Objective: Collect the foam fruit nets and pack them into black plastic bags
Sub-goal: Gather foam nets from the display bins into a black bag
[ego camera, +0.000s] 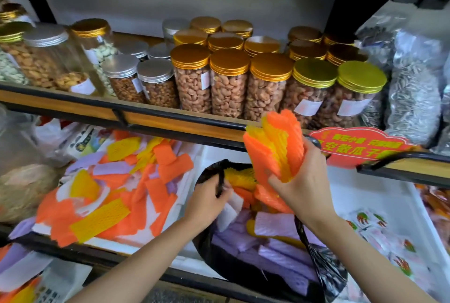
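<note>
Our right hand (pixel 302 188) holds a bundle of foam nets (pixel 272 147) just above the black bag (pixel 323 266). Its fingers (pixel 310 154) are curled round the bundle's lower end, so the flat strips stand nearly upright and fan out at the top, orange outside and yellow within, all soft ribbed mesh. Our left hand (pixel 207 198) pinches the bag's crinkled, glossy rim on its left side. Inside the bag lie purple, white, orange and yellow nets. Left of the bag a loose pile of nets (pixel 109 193) sprawls on the lower shelf; above the bag stand clear jars of nuts (pixel 229 83) with gold lids.
</note>
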A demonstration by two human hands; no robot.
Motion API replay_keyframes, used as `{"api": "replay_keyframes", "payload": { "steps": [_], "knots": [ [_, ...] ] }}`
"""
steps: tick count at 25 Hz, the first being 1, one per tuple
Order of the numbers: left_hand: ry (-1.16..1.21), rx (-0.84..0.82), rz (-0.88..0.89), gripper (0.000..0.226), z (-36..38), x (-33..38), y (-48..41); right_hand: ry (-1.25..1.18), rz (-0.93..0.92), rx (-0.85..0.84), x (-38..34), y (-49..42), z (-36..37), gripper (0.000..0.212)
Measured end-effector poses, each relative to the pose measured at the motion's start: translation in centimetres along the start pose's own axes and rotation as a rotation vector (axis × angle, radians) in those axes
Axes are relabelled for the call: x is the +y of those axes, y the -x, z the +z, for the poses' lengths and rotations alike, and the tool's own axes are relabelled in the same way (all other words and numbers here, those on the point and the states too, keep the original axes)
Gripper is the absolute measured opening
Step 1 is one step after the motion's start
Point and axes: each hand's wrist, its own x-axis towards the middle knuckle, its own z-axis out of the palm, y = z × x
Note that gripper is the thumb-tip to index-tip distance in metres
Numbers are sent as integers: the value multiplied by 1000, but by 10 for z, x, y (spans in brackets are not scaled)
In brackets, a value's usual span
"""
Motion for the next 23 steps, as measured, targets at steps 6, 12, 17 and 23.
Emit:
{"api": "replay_keyframes", "payload": {
  "steps": [6,12,17,23],
  "knots": [
    [49,220,-56,19,-39,0,-18,473,-285,-333,4,45,36,74],
    [206,225,29,22,-55,15,-2,685,-234,-551,15,33,82,70],
    [146,123,112,13,-56,25,30,466,20,-642,18,40,116,69],
    [36,-70,244,3,-29,19,29,261,-8,-584,21,52,105,81]
  ]
}}
